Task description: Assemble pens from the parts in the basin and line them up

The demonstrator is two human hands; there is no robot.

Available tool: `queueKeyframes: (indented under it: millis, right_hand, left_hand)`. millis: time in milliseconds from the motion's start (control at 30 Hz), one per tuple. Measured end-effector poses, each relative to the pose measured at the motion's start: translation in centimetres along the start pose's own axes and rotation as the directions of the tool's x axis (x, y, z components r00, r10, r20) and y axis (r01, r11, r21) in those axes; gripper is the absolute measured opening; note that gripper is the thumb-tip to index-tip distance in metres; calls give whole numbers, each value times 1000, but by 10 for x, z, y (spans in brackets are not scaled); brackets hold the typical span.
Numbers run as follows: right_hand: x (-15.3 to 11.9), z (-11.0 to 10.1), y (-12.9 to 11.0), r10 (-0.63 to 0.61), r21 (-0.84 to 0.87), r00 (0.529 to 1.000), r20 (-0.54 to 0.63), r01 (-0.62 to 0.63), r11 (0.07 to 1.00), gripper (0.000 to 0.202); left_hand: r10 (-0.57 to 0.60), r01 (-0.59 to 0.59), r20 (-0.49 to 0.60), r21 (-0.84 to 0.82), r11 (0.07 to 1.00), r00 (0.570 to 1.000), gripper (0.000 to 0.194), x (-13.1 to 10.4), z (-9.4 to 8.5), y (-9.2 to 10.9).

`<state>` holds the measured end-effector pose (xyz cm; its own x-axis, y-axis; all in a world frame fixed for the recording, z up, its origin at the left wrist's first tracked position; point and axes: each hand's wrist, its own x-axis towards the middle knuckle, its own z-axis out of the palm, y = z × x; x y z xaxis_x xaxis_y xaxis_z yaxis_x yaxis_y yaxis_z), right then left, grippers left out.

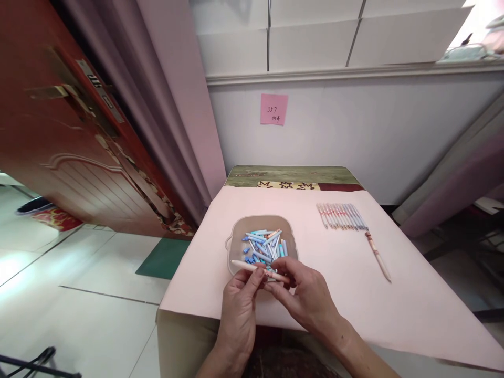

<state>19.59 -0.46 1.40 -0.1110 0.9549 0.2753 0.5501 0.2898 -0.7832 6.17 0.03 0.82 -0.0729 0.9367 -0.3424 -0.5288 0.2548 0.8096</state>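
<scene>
A pale pen (pixel 244 265) with pinkish markings lies nearly level between my two hands, over the near edge of a beige plastic tub (pixel 236 231). My left hand (pixel 242 302) pinches it around the middle with thumb and fingers. At its right end, the fingers of my right hand (pixel 305 291) close around the pen. Inside the tub is a heap of blue, white and a few orange pen parts (pixel 263 244). To the right on the table, a single pale pen (pixel 378 256) with a brown top lies at a slant.
Several slim pens (pixel 342 216) lie in a neat row at the table's back right. White paper covers the table (pixel 315 315). A pink note (pixel 274 109) is stuck to the wall behind. A red door (pixel 79 131) and purple curtain stand on the left.
</scene>
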Motion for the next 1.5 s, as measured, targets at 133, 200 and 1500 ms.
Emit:
queueKeyframes:
  millis: [133, 200, 1500]
  right_hand:
    - [0, 0, -3, -28, 46, 999, -38, 30, 999, 15]
    - [-1, -1, -3, -31, 47, 999, -30, 32, 998, 20]
    - [152, 32, 57, 183, -619, 878, 442, 151, 771, 25]
  left_hand:
    - [4, -4, 17, 3, 1000, 1000, 21, 2, 0, -2]
    - [13, -14, 37, 20, 1000, 999, 21, 2, -1, -3]
    - [177, -252, 187, 542, 802, 966, 27, 71, -1, 42]
